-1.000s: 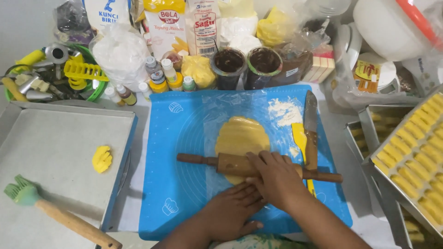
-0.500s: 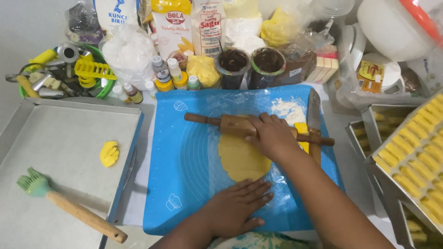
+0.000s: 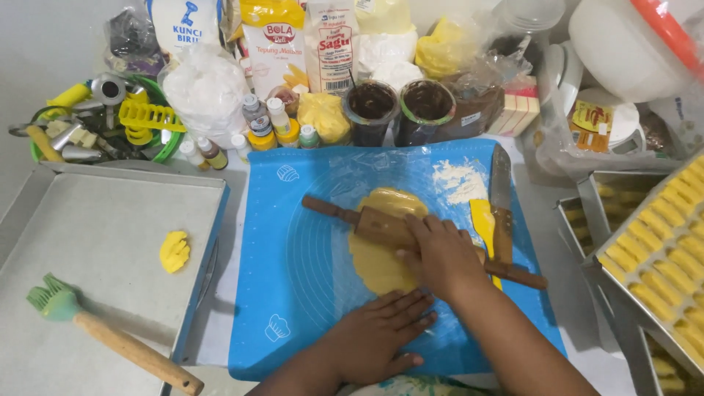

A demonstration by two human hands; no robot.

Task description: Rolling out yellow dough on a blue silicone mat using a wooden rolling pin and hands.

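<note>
One rolling pin (image 3: 381, 226), one knife (image 3: 501, 198), two dark cups (image 3: 372, 108), one brush (image 3: 110, 339).

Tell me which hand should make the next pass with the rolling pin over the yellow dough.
Right. The right hand already lies on top of the wooden rolling pin, which sits across the yellow dough. The left hand is pressed flat on the blue mat at the near edge, probably steadying it.

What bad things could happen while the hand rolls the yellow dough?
1. The right hand pushes the rolling pin close to a knife on the blue mat; the pin's handle could knock it.
2. Only the left hand pins the mat down, so it might slide.
3. The dough may stick or tear if rolled too thin.
</note>
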